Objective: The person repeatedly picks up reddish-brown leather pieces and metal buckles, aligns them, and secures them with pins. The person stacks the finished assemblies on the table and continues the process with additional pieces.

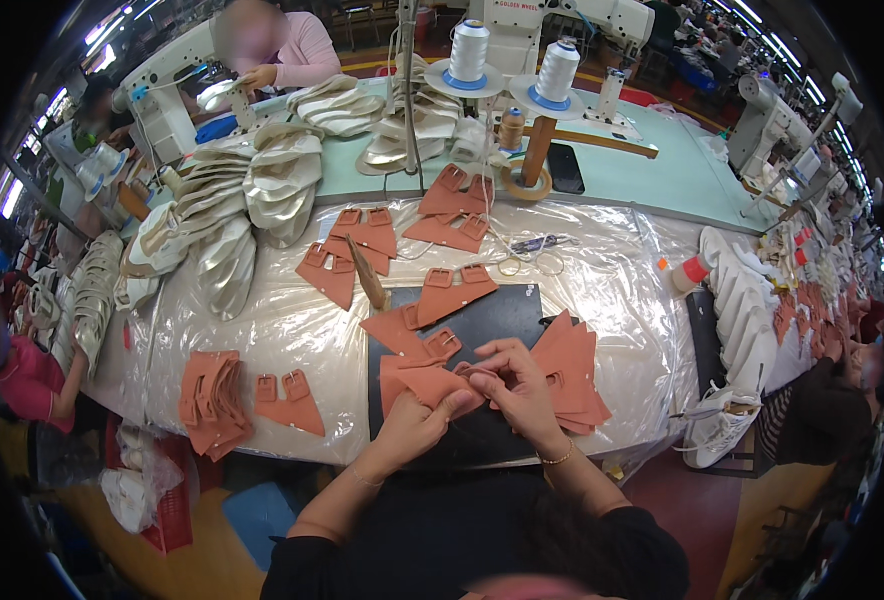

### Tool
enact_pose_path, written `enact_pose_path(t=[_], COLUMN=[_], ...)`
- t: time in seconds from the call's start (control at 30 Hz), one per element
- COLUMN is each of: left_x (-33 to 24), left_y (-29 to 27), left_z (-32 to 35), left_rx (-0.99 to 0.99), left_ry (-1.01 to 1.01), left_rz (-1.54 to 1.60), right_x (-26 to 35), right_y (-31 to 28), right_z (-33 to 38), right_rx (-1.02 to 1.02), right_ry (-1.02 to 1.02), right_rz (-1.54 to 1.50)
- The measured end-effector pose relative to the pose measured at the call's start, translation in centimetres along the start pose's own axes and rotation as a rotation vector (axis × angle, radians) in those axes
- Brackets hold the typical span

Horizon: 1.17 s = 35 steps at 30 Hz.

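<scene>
- Terracotta leather piece [430,383] sits pinched between both hands over the black mat [507,305], directly in front of the person; head view only, so everything below comes from it
- Left hand [414,422] grips the piece from underneath at its nearer, lower end, thumb laid on top and fingers curled beneath; it is closed on the leather
- Right hand [515,385] comes over from the right, fingertips bunched and pinching the piece's far right end, where a small strap or tab seems to be; the exact contact is hidden by the knuckles
- Long axis of the piece runs roughly left to right, from the left thumb toward the right fingertips, tilted slightly up on the left
- Both hands touch it, the left carrying more of its length
- Stack of matching pieces [574,372] lies just right of the right hand, partly under it
- Buckled pieces [424,342] lie just beyond the left hand
- Another pile [214,400] sits well apart to the left
</scene>
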State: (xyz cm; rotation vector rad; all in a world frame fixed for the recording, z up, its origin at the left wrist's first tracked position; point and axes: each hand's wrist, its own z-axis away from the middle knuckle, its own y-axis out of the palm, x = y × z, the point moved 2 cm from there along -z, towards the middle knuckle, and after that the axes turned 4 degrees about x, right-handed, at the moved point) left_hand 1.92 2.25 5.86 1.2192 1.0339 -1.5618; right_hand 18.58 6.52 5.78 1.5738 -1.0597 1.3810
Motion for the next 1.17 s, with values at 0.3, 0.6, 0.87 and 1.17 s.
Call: enact_pose_path(t=[0.3,0.6,0.87,1.17], left_x=[-0.3,7.4,5.8,7.0], left_y=[0.4,-2.0,-3.9,-0.5], left_z=[-1.2,-1.2,1.4,-5.5], left_rx=[0.169,0.496,0.11,0.176], left_ry=[-0.172,-0.281,-0.301,-0.05], left_rz=[0.017,-0.357,-0.769,-0.942], right_x=[0.4,4.0,-3.2,-6.7], right_y=[-1.4,-6.7,-4.3,-2.0], right_z=[0.3,0.9,-0.6,-2.1], right_rx=[-0.156,-0.151,0.218,0.61], right_ry=[-0.239,-0.306,-0.094,0.049], right_rz=[0.176,0.433,0.98,1.11])
